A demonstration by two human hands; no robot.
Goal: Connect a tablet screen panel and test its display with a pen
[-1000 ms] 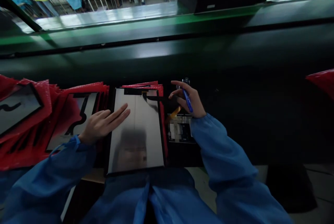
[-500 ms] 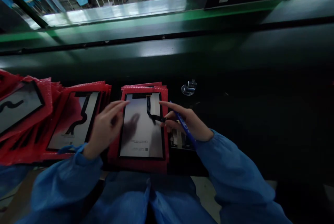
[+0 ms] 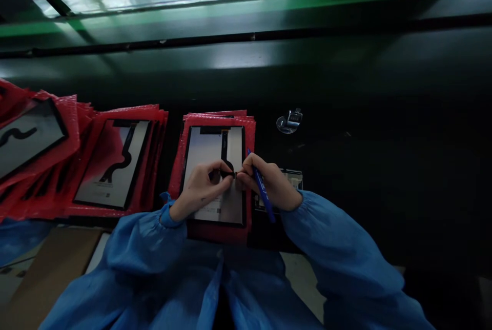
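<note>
Black flex cable: thin ribbon (image 3: 224,155) running down the back of the display panel (image 3: 209,166); its free end sits pinched between both hands at about mid-panel.
Left hand: (image 3: 202,186) fingers curled, thumb and forefinger closed on the cable end from the left; heel of the hand rests over the panel's lower half.
Right hand: (image 3: 269,182) fingertips closed on the same cable end from the right, touching the left fingertips; a blue pen (image 3: 261,190) is also tucked in this hand, tip pointing up and away.
Panel location: lies flat, back side up, on top of a stack of red bubble-wrap sleeves (image 3: 249,130) directly in front of the person.
Handling, cable: looks light, soft and bendy, likely creases or tears if folded sharply; best taken at the connector end with fingertips, as now.
Handling, panel: thin, stiff, glassy, probably fragile and slick; edges are the safer place to hold, not the face.
Beside right hand: a small circuit-board part (image 3: 294,179) on the dark bench, partly hidden by the wrist.
Further out: small shiny metal object (image 3: 289,121) on the bench, can't tell what it is.
Left side: more panels in red sleeves (image 3: 115,163), overlapped in a fanned row, well apart from the hands.
Back: green conveyor belt (image 3: 246,4) across the top of the view.
Sleeves: blue smock (image 3: 142,248) on both arms.
</note>
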